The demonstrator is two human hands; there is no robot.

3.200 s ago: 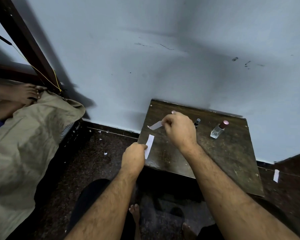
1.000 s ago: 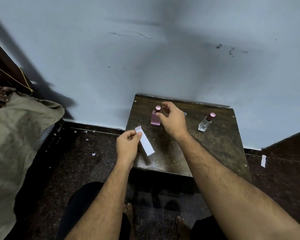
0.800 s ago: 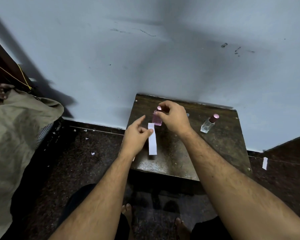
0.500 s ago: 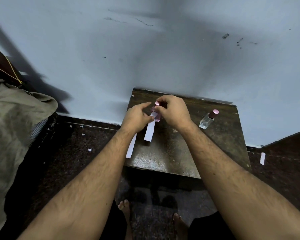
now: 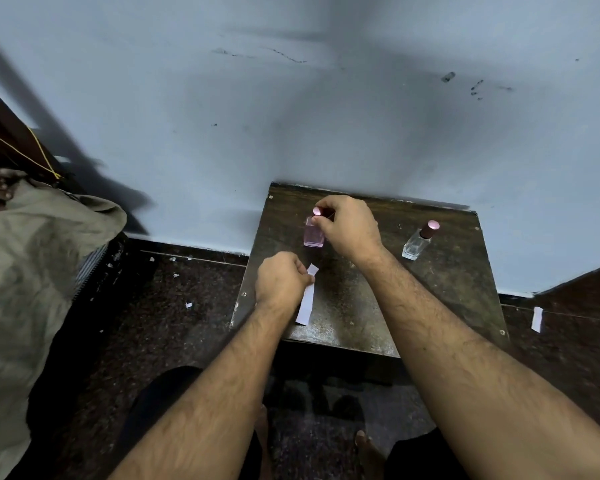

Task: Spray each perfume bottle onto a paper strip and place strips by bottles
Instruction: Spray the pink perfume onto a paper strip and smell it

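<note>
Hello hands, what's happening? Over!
Right hand pinching cap of pink bottle. Left hand holding paper strip over table. Clear bottle untouched. Nothing blocking.

Count: 2 perfume bottles, pink one [image 5: 314, 233] at right-hand fingertips, clear one [image 5: 417, 242] well right of them. 2 paper strips: one [image 5: 306, 299] pinched in left-hand fingers, one [image 5: 537, 319] on floor, far right. 1 table [image 5: 440, 292].

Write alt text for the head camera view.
A person's right hand grips the cap of a pink perfume bottle on a small dark table, while the left hand pinches a white paper strip. A clear bottle stands further right.
</note>
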